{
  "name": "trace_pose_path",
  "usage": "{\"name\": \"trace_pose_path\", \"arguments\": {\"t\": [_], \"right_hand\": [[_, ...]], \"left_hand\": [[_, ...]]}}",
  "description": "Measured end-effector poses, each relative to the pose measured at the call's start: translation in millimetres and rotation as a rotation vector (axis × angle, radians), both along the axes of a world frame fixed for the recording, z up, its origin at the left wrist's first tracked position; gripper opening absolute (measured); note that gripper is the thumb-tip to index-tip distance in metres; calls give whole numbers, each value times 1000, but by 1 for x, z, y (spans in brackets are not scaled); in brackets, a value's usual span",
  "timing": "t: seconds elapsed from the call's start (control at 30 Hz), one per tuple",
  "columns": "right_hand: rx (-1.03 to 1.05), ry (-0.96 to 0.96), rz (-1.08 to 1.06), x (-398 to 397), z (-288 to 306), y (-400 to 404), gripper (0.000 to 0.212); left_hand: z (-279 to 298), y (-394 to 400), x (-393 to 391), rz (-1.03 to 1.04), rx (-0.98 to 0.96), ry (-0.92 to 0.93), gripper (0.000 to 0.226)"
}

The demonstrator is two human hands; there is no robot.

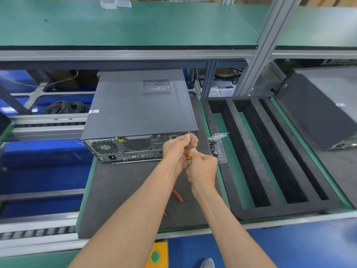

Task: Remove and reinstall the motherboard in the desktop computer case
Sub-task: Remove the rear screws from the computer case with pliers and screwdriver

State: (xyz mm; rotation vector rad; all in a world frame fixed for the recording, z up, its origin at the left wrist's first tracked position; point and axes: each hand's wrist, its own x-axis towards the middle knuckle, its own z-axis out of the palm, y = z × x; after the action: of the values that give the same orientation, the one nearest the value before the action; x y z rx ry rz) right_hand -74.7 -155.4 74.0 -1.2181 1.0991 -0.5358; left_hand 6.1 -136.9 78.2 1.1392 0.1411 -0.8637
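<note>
Lying flat on the dark mat (119, 190), the case (139, 113) has its rear panel toward me and its side cover is on, so the motherboard inside is hidden from me. I judge the case to be heavy and stiff sheet steel, with smooth painted faces that can slip; I would take it by the two lower edges, not by the cover. The board, once free, I expect to be light, a little flexible and fragile, to be held only by its edges. My screwdriver (190, 149) has its tip at the screw (189, 132) on the top right corner of the rear panel. My left hand (178, 149) pinches the thin shaft near the tip to steady it, and my right hand (202, 167) is wrapped around the handle. This screw is small and can drop easily. Just beside the case on the right is a clear tray (222, 149) with dark screws in it, then a black foam insert (218, 182) with long slots. Red-handled pliers (178, 196) lie on the mat under my arms.
</note>
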Motion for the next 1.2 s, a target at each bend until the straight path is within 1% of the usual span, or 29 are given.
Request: {"name": "trace_pose_path", "arguments": {"t": [0.07, 0.17, 0.2, 0.23, 0.27, 0.3, 0.37, 0.4, 0.43, 0.5, 0.63, 0.73, 0.8, 0.9, 0.97, 1.03, 1.13, 1.2], "right_hand": [[-243, 92, 22, -2, -3, 2, 48], [-711, 282, 127, -8, -6, -1, 45], [-787, 304, 146, -10, -4, -3, 42], [-774, 298, 142, -11, -2, -5, 38], [-631, 247, 108, -11, 0, -7, 34], [-341, 144, 53, -10, 2, -9, 30], [367, -156, 32, -10, 8, -13, 32], [570, -253, 57, -12, 8, -16, 32], [648, -298, 80, -12, 7, -18, 29], [615, -296, 86, -13, 4, -20, 23], [355, -179, 11, -11, 2, -16, 12], [212, -112, 31, -10, 2, -11, 14], [234, -82, 7, -7, 5, -8, 21], [356, -58, -24, -5, 11, -11, 23], [342, -58, -12, -6, 11, -15, 18], [284, -65, 19, -8, 10, -15, 13], [230, -57, 70, -7, 9, -12, 20], [309, -58, 51, -5, 9, -13, 26]], "left_hand": [[3, -1, 0, 15, -5, 15, 23], [5, -3, -2, 14, -39, 43, 22], [5, -3, -2, 15, -42, 48, 22], [6, -4, -2, 21, -41, 55, 22], [6, -5, -2, 31, -35, 62, 22], [7, -7, -2, 44, -22, 72, 22], [7, -8, 0, 71, 17, 90, 24], [8, -8, 1, 73, 33, 91, 25], [8, -8, 2, 64, 47, 86, 24], [8, -6, 4, 33, 65, 77, 22], [11, -6, 5, 17, 38, 101, 25], [13, -8, 4, 52, -6, 155, 26], [14, -7, 5, 44, -11, 168, 24], [14, -5, 5, 25, 22, 150, 22], [14, -3, 5, 1, 30, 126, 24], [14, -4, 5, 8, -1, 134, 27], [14, -4, 4, 14, -24, 143, 26], [14, -4, 4, 6, -4, 123, 26]]}}
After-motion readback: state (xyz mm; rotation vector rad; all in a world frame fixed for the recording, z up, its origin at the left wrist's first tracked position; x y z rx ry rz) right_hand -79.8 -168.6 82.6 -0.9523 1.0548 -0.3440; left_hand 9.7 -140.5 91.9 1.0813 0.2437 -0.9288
